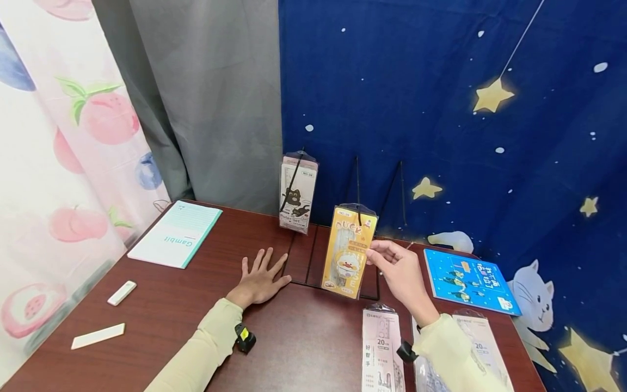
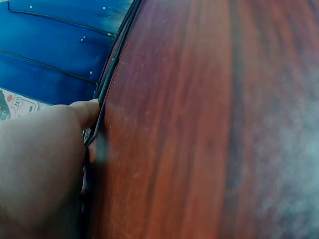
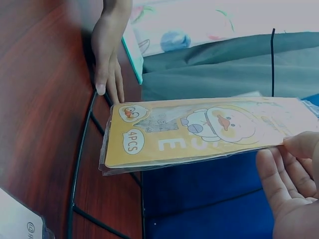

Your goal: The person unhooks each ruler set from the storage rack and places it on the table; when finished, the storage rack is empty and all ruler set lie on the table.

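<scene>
My right hand (image 1: 404, 275) pinches the right edge of a yellow duck-print ruler set pack (image 1: 346, 256) between thumb and fingers. The pack hangs upright at a black wire rack (image 3: 79, 149). The end of a middle prong (image 1: 358, 182) shows in front of the pack's top tab, seemingly through its hole. On the table, my left hand (image 1: 259, 279) lies palm down with fingers spread. Its thumb (image 2: 88, 112) touches the rack's base wire in the left wrist view. A white cat-print ruler set pack (image 1: 296, 190) hangs from the rack's left prong.
Two pale ruler packs, a pink one (image 1: 382, 348) and a white one (image 1: 485, 343), lie near the right forearm. A blue book (image 1: 470, 280) is at the right, a notebook (image 1: 176, 234) at the left. Two white bars, one short (image 1: 121, 293) and one long (image 1: 98, 336), lie front left.
</scene>
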Demonstrator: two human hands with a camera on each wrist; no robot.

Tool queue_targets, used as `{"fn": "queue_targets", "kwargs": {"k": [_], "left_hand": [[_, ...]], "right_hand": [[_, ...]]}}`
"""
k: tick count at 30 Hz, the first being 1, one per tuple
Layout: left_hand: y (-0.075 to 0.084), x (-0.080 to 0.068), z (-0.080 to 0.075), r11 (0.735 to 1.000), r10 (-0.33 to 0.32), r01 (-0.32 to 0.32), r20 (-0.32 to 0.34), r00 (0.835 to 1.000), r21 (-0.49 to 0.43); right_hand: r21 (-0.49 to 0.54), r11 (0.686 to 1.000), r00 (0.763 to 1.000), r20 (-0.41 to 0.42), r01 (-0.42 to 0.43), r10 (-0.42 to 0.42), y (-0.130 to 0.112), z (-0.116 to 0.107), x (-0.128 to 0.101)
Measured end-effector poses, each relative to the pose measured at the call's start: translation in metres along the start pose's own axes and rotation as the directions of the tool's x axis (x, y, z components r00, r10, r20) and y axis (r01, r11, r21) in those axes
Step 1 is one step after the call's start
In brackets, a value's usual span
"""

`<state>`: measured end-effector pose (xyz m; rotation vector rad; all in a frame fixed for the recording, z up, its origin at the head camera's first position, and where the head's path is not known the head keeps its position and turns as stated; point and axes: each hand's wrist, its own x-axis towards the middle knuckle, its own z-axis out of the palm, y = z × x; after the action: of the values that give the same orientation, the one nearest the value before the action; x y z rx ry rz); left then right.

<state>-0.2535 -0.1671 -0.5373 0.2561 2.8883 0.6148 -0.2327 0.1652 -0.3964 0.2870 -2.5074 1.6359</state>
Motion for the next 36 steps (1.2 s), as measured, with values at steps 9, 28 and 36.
{"fn": "queue_targets", "kwargs": {"k": [9, 28, 36], "left_hand": [[0.001, -0.001, -0.001, 1.000, -0.002, 0.002, 0.008, 1.000, 0.003], [-0.004, 0.005, 0.003, 1.000, -0.005, 0.005, 0.004, 1.000, 0.021], [-0.005, 0.005, 0.004, 0.999, -0.016, 0.015, 0.017, 1.000, 0.034]], "right_hand": [[0.020, 1.000, 1.000, 0.015, -0.002, 0.002, -0.003, -0.002, -0.015], [0.019, 1.000, 0.999, 0.044, -0.023, 0.023, -0.010, -0.006, -0.038], [0.043, 0.999, 0.999, 0.047, -0.019, 0.017, -0.015, -0.007, -0.049]]}}
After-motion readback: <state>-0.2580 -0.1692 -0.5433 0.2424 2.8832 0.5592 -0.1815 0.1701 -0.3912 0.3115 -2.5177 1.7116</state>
